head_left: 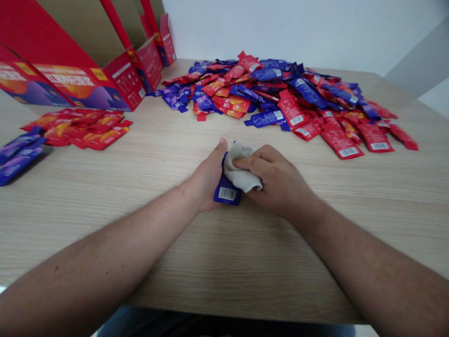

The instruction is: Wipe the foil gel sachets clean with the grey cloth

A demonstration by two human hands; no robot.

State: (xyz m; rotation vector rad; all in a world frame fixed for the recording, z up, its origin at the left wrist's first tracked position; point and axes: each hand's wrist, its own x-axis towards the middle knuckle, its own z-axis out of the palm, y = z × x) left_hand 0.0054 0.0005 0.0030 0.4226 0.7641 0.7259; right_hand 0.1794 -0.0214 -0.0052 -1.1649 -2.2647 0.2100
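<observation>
Open red cardboard boxes (70, 84) stand beside a heap of sachets (266, 89); the right fingers (250, 163), pressed together, squeeze a cloth (242, 166) against a blue sachet (226, 189) in the left hand (206, 175)

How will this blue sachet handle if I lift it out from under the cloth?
The blue foil sachet looks thin, so probably light and floppy. Its sheen suggests a slippery film, and the grey cloth pressed on it may drag it from the left hand.

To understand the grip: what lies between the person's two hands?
In the head view, a grey-white cloth over a blue sachet lies between the left hand and the right hand.
</observation>
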